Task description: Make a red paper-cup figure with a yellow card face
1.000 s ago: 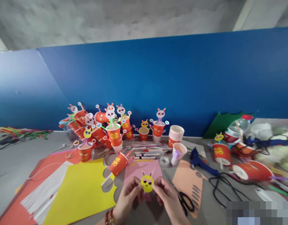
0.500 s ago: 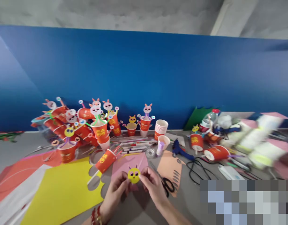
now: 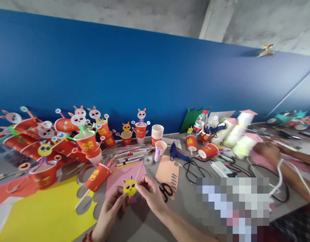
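The left hand point(image 3: 114, 201) has thumb and fingers pinched on one rim of a yellow bunny face point(image 3: 130, 189); the right hand point(image 3: 150, 192) has its fingertips closed on the opposite rim. The face is held up toward the near edge of the tabletop point(image 3: 187, 210), a pink sheet point(image 3: 114, 179) behind it. Stacked cups point(image 3: 157, 132) stand at the far edge.

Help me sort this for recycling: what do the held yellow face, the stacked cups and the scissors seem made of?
Yellow face: matte card or thin craft foam, by its flat, even colour; unclear which. Stacked cups: probably paper, smooth-looking, with thin, pale nested rims. Scissors: black handles, likely plastic; greyish blades, probably metal, too blurred to judge their finish.
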`<state>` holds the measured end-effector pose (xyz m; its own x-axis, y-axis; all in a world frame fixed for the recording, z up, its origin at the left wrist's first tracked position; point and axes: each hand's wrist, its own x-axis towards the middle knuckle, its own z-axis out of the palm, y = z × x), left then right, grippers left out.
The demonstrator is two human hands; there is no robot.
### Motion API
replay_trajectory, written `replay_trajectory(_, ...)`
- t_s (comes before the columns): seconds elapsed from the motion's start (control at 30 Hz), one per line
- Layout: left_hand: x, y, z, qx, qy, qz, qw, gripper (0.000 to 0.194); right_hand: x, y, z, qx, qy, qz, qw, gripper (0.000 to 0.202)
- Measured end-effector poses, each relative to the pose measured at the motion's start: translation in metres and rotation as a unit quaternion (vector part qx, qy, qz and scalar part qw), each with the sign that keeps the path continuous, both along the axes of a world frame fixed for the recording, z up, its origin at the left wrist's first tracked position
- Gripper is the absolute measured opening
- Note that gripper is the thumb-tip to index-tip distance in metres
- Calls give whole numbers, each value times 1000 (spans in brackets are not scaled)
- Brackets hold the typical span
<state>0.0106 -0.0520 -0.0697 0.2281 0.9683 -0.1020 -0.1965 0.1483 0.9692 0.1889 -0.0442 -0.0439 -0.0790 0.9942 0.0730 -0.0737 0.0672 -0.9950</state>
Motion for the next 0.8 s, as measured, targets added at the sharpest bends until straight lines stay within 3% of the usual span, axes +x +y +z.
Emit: replay_trajectory(0.8,0,-2,2,-23,-13,0,1000,31,0,-1,5,-32,9,13,999,36)
